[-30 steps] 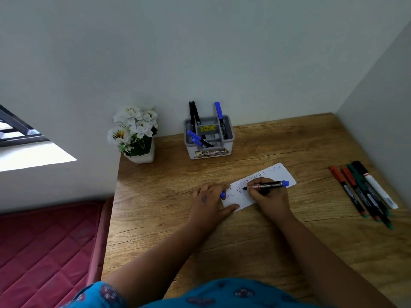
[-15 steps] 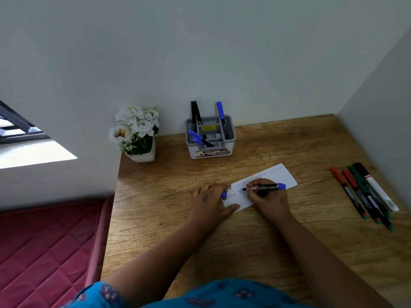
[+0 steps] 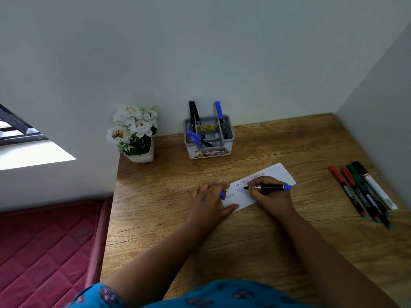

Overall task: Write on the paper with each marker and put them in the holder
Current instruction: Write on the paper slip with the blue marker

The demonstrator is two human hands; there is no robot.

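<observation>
Paper (image 3: 275, 174) mid-desk (image 3: 155, 218), holder (image 3: 209, 138) behind it, flower pot (image 3: 140, 155) far left, loose markers (image 3: 364, 192) right.

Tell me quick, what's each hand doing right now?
Left hand: pressing the paper flat, with a blue cap tucked in its fingers.
Right hand: closed around the blue marker, tip on the paper.

Pale grey-white walls (image 3: 200, 52) met in corner at right. Wooden table (image 3: 244, 241) filled corner — grain visible. Barred window (image 3: 17, 130) at left, sunlit sill (image 3: 29, 154) below. Red quilted mattress (image 3: 44, 252) lay beside table's left edge.
</observation>
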